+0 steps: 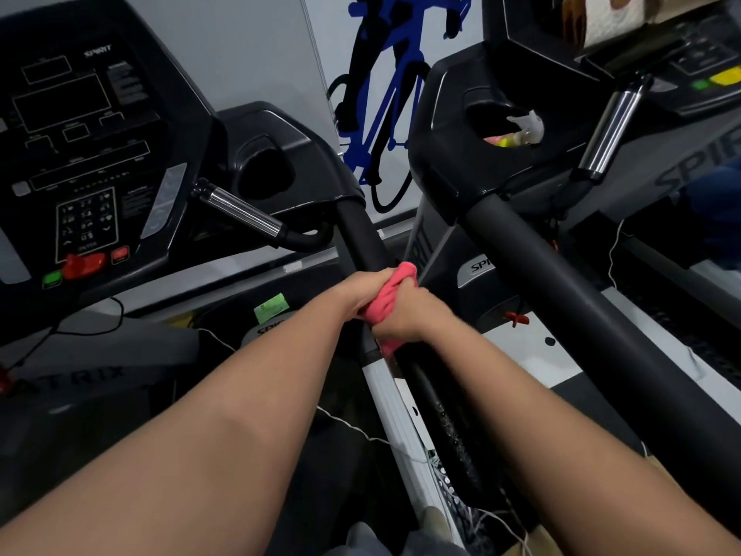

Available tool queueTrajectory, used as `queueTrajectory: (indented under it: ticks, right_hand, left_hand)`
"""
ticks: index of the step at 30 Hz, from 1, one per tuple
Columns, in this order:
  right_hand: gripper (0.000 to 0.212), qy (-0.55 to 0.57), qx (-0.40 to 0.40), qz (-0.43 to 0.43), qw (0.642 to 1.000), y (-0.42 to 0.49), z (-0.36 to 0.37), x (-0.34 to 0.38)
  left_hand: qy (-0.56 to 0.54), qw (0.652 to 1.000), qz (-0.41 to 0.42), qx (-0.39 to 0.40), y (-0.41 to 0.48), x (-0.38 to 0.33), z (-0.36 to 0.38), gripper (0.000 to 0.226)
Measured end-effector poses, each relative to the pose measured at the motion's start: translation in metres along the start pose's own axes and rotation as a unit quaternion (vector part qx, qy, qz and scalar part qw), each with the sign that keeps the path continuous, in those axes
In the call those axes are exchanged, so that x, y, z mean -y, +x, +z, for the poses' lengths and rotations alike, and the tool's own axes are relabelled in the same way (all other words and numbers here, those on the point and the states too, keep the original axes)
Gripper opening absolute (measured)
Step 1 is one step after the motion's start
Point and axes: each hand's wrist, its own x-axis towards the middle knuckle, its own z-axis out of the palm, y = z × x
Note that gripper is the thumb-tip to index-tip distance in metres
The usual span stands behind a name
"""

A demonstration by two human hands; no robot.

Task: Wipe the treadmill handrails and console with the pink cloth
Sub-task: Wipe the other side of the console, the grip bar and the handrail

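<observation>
- Big black treadmill console [80, 146] fills the left side, screens dark, with a red stop key and a green button along its lower edge.
- A second treadmill [501, 126] stands just beside it on the right, its thick black handrail [561, 282] running down toward the lower right.
- On the wall between the two machines, a blue cyclist graphic [385, 74].
- The nearer machine's right handrail [361, 238] comes down from the console's cup-holder wing, right up the middle of the scene, and that's where the action is.
- Both forearms are stretched out to that rail, side by side.
- The left hand [365, 288] is clenched on the upper part of the pink cloth [391, 298], fingers curled round it against the rail.
- The right hand [409, 317] grips the cloth just below, knuckles up, the two hands touching.
- The pink cloth is bunched round the rail, one end poking up above the hands, the other tail hanging just under the right hand.
- A chrome pulse grip [240, 210] angles out from the console, near the rail.
- A small green sticker [272, 308] sits on the motor cover below the left hand.
</observation>
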Motion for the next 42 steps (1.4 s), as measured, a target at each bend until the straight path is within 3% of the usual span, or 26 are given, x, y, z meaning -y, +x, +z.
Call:
queueTrajectory:
  ticks: [3,4,8,11,12,17,19,21,23,26,28,32,34,38,42]
  right_hand:
    - [0.054,0.229,0.071,-0.070,0.968,0.009,-0.008,-0.026]
    - [0.050,0.298,0.102,-0.061,0.947,0.010,-0.007,-0.036]
    - [0.081,0.518,0.222,0.083,0.822,0.004,0.016,-0.071]
    - [0.066,0.543,0.222,0.109,0.803,-0.005,0.019,-0.080]
    - [0.064,0.526,0.219,0.103,0.815,-0.004,0.017,-0.080]
    - [0.062,0.267,0.137,0.052,0.952,-0.001,-0.013,-0.046]
    - [0.058,0.197,0.078,0.004,0.977,-0.003,-0.016,-0.024]
    - [0.070,0.064,0.007,0.003,0.998,-0.002,-0.008,-0.002]
    - [0.080,-0.112,-0.065,0.027,0.991,-0.002,0.018,0.015]
    - [0.063,-0.348,-0.173,0.008,0.921,-0.007,0.054,0.026]
    - [0.060,-0.360,-0.190,0.005,0.913,-0.006,0.055,0.028]
    - [0.063,-0.317,-0.142,0.001,0.938,0.026,0.032,0.048]
    - [0.063,-0.279,-0.136,0.013,0.951,0.047,0.022,0.059]
    - [0.071,-0.238,-0.133,0.026,0.962,0.077,0.010,0.078]
    - [0.087,-0.277,-0.118,-0.022,0.953,0.075,0.009,0.074]
  left_hand:
    - [0.005,1.000,-0.015,0.026,0.002,0.000,-0.001,0.029]
    - [0.015,0.999,-0.017,0.027,0.003,0.001,-0.002,0.030]
    - [0.023,0.999,-0.018,0.026,0.005,0.004,-0.005,0.044]
    - [0.034,0.999,-0.016,0.033,0.005,0.004,-0.007,0.052]
    - [0.045,0.998,-0.018,0.036,0.005,0.004,-0.008,0.055]
    - [0.086,0.995,-0.033,0.044,0.002,-0.001,-0.010,0.071]
    - [0.086,0.995,-0.037,0.027,0.004,-0.001,-0.017,0.079]
    - [0.055,0.998,-0.032,0.012,0.008,0.001,-0.026,0.081]
    - [0.035,0.999,-0.018,-0.007,0.011,0.007,-0.035,0.070]
    - [0.037,0.998,-0.004,-0.041,0.015,0.019,-0.047,0.029]
    - [0.040,0.998,0.007,-0.045,0.017,0.024,-0.054,0.018]
    - [0.030,0.994,0.054,-0.096,0.011,0.030,-0.064,0.023]
    - [0.090,0.982,0.086,-0.140,0.003,0.035,-0.068,0.020]
    - [0.362,0.899,0.141,-0.202,-0.020,0.043,-0.075,0.016]
    - [0.439,0.852,0.187,-0.215,-0.034,0.042,-0.077,0.018]
